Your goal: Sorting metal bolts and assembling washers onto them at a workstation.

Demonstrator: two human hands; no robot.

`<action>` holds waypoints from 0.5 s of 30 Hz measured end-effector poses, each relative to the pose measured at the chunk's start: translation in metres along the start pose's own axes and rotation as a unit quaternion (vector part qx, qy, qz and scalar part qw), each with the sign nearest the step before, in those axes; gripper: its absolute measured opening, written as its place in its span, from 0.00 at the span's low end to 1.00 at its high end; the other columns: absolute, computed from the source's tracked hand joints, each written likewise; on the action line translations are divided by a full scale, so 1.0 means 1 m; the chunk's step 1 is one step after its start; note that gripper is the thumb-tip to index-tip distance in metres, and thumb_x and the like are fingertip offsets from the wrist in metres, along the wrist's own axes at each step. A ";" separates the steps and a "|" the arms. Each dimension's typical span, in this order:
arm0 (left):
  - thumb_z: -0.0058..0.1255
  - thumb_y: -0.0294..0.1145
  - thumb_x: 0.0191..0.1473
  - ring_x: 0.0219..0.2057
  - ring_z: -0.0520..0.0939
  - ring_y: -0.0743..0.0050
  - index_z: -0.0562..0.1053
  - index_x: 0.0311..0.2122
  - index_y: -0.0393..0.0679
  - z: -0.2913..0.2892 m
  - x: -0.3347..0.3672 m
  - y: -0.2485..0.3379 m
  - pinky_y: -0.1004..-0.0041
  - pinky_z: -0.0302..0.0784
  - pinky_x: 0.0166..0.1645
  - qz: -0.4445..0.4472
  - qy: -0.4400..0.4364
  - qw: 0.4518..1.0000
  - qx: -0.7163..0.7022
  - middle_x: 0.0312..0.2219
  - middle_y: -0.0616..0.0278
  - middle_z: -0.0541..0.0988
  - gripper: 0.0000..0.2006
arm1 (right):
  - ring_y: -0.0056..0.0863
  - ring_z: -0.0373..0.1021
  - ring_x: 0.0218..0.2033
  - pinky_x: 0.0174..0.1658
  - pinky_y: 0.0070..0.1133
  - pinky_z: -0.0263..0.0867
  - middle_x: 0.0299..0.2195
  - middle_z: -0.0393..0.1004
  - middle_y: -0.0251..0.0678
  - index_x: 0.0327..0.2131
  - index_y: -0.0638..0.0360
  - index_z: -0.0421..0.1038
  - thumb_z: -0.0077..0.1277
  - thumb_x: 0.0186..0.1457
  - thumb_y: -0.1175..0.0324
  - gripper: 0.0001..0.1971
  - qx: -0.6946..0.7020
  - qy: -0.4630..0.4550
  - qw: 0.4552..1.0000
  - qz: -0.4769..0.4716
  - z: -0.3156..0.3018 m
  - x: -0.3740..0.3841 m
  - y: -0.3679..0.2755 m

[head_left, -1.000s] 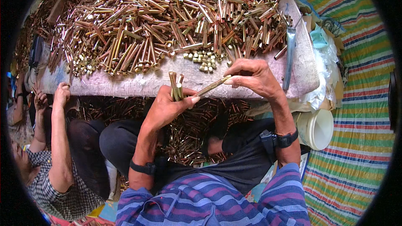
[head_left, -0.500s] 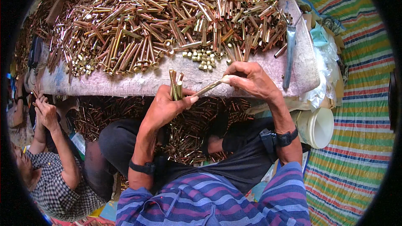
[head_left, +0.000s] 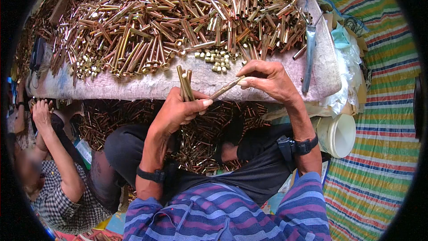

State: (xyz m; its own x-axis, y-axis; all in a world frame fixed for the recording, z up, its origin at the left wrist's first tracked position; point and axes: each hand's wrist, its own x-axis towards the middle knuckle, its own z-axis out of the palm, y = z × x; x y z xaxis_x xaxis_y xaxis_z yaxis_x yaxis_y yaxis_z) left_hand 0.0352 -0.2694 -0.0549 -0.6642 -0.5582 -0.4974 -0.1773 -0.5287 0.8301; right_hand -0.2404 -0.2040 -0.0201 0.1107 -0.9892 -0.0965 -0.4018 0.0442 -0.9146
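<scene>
My left hand (head_left: pixel 178 111) grips a small bunch of brass tubes (head_left: pixel 184 82) that stand upright out of its fist. My right hand (head_left: pixel 267 79) pinches one more brass tube (head_left: pixel 225 88) by its end; the tube slants down-left so that its tip reaches my left thumb. Both hands hover over the near edge of a low cloth-covered table (head_left: pixel 209 82). A big heap of brass tubes (head_left: pixel 174 22) covers the table top. A cluster of small brass caps (head_left: pixel 216 59) lies just beyond my hands.
More tubes litter the floor under the table (head_left: pixel 111 118). A person in a checked shirt (head_left: pixel 58 196) sits at my left with hands raised. A white bucket (head_left: pixel 339 135) stands at my right on a striped mat (head_left: pixel 383 151). A grey metal tool (head_left: pixel 309 58) lies on the table's right end.
My hands have hardly moved; the single tube stays between them. The person at my left has shifted and now holds both hands up near the table's edge.
</scene>
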 end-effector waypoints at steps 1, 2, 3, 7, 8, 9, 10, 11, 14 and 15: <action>0.63 0.29 0.50 0.12 0.64 0.90 0.78 0.39 0.31 0.000 0.000 0.000 0.85 0.50 0.14 0.000 0.000 1.000 0.000 0.19 0.66 0.75 0.14 | 0.17 0.74 0.35 0.39 0.16 0.70 0.32 0.77 0.30 0.39 0.64 0.78 0.59 0.53 0.76 0.09 0.009 0.004 1.000 -0.002 0.000 0.000 0.000; 0.63 0.29 0.50 0.12 0.64 0.90 0.78 0.39 0.31 0.001 -0.001 0.001 0.85 0.50 0.14 -0.002 0.001 1.000 -0.002 0.19 0.66 0.75 0.14 | 0.17 0.74 0.35 0.39 0.16 0.70 0.32 0.77 0.30 0.39 0.64 0.78 0.59 0.53 0.76 0.09 0.008 0.003 1.000 -0.002 0.000 -0.001 0.000; 0.63 0.30 0.50 0.12 0.64 0.90 0.78 0.39 0.31 0.001 -0.001 0.002 0.85 0.50 0.14 -0.005 0.002 1.000 -0.005 0.19 0.65 0.75 0.14 | 0.17 0.74 0.34 0.38 0.16 0.70 0.32 0.77 0.30 0.39 0.64 0.78 0.59 0.53 0.76 0.09 0.023 0.006 1.000 0.001 0.001 -0.001 -0.001; 0.63 0.30 0.50 0.12 0.64 0.89 0.78 0.39 0.31 0.003 -0.004 0.001 0.84 0.50 0.14 0.000 0.011 1.000 0.010 0.19 0.65 0.75 0.14 | 0.17 0.74 0.30 0.35 0.16 0.70 0.29 0.77 0.32 0.39 0.66 0.78 0.59 0.54 0.74 0.08 0.030 -0.003 0.999 0.011 0.001 -0.002 -0.003; 0.63 0.30 0.50 0.12 0.64 0.89 0.78 0.39 0.32 0.003 -0.005 0.001 0.84 0.50 0.14 0.007 0.012 1.000 0.017 0.19 0.66 0.75 0.14 | 0.17 0.74 0.30 0.35 0.16 0.70 0.29 0.77 0.32 0.39 0.66 0.78 0.59 0.54 0.74 0.08 0.031 -0.004 0.999 0.011 0.002 -0.002 -0.002; 0.63 0.31 0.49 0.12 0.64 0.89 0.78 0.39 0.32 0.002 -0.006 0.000 0.84 0.50 0.14 0.014 0.013 1.000 0.024 0.19 0.66 0.75 0.14 | 0.16 0.73 0.29 0.33 0.16 0.69 0.27 0.77 0.31 0.38 0.67 0.78 0.59 0.55 0.74 0.08 0.025 -0.008 1.000 0.016 0.003 -0.003 -0.001; 0.63 0.31 0.49 0.12 0.64 0.89 0.78 0.39 0.32 0.002 -0.007 -0.002 0.84 0.50 0.14 0.013 0.014 1.000 0.025 0.19 0.66 0.75 0.14 | 0.16 0.73 0.27 0.31 0.16 0.68 0.26 0.76 0.31 0.37 0.67 0.77 0.58 0.56 0.73 0.08 0.019 -0.011 1.000 0.021 0.003 -0.003 -0.001; 0.63 0.31 0.49 0.12 0.64 0.89 0.78 0.39 0.32 0.001 -0.007 -0.004 0.84 0.50 0.15 0.020 0.013 0.999 0.035 0.19 0.66 0.75 0.14 | 0.16 0.73 0.27 0.31 0.16 0.68 0.26 0.76 0.31 0.37 0.67 0.77 0.58 0.56 0.73 0.08 0.019 -0.012 1.000 0.021 0.004 -0.004 -0.001; 0.63 0.31 0.49 0.12 0.65 0.89 0.78 0.39 0.33 0.000 -0.011 -0.005 0.84 0.50 0.15 0.024 0.011 0.998 0.050 0.19 0.67 0.75 0.14 | 0.14 0.70 0.25 0.29 0.16 0.66 0.23 0.74 0.29 0.35 0.67 0.77 0.57 0.57 0.70 0.08 -0.009 -0.021 0.999 0.026 0.007 -0.007 0.002; 0.63 0.31 0.49 0.12 0.64 0.89 0.79 0.39 0.33 0.000 -0.012 -0.005 0.84 0.50 0.15 0.023 0.007 0.998 0.055 0.19 0.67 0.75 0.14 | 0.14 0.68 0.24 0.28 0.16 0.65 0.23 0.73 0.28 0.34 0.66 0.76 0.57 0.58 0.70 0.08 -0.028 -0.023 0.999 0.016 0.007 -0.007 0.004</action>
State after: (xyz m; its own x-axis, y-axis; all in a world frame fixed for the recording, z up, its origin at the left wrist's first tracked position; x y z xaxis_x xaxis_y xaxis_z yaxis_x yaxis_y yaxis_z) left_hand 0.0439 -0.2600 -0.0530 -0.6629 -0.5901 -0.4608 -0.2262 -0.4289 0.8746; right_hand -0.2360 -0.1958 -0.0260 0.1384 -0.9796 -0.1455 -0.4559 0.0674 -0.8875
